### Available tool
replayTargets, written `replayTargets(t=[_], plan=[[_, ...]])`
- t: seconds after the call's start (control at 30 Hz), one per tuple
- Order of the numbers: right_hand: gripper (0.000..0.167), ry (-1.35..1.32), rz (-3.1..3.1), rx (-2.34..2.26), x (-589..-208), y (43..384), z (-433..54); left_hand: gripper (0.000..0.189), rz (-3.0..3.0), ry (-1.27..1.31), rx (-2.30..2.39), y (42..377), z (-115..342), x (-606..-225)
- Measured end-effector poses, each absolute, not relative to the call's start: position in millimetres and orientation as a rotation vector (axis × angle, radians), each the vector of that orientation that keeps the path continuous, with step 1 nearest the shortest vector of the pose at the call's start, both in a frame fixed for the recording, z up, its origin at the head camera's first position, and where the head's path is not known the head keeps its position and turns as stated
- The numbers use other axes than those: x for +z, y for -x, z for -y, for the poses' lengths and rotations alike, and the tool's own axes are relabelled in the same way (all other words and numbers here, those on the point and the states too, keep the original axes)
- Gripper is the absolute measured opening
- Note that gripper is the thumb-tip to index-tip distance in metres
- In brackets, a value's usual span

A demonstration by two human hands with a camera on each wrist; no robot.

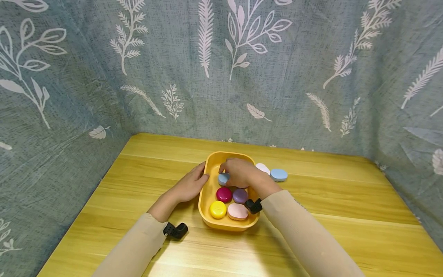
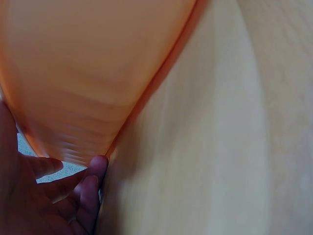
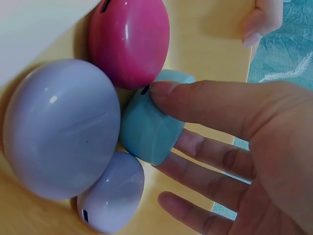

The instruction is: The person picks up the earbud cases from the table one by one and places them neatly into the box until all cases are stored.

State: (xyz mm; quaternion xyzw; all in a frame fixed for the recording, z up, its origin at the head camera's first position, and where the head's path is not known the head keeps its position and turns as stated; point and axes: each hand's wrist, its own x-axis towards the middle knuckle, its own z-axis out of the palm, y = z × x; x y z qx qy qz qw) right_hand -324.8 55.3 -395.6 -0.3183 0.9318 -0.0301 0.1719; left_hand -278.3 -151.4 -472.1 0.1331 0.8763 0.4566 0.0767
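Several pieces (image 1: 224, 194) in orange tray (image 1: 226, 227), right fingers (image 3: 210, 183) pinching blue piece (image 3: 151, 129), left fingers (image 2: 89, 198) apart, touching tray

A person's left hand (image 1: 190, 185) rests against the outer left wall of a yellow-orange, round-cornered plastic tray (image 1: 228, 227) on a yellow wood-grain table (image 1: 138, 165). The right hand (image 1: 238, 172) reaches inside, its fingers at a light-blue rounded piece (image 1: 223, 179). Nearer the person lie a glossy magenta disc (image 1: 224, 194), a purple disc (image 1: 240, 196), a bright yellow disc (image 1: 218, 209) and a pale pink oval (image 1: 237, 212). A white rounded piece (image 1: 263, 168) and a blue oval (image 1: 278, 175) sit just outside, to the right.
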Motion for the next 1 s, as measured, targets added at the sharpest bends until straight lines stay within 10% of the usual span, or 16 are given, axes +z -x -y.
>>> replayTargets(t=[1.0], plan=[[0.046, 0.921, -2.616, -0.074, -390.0, 324.5, -57.2, 0.061, -2.636, -0.4, 1.349, 279.8, 151.2, -471.0]])
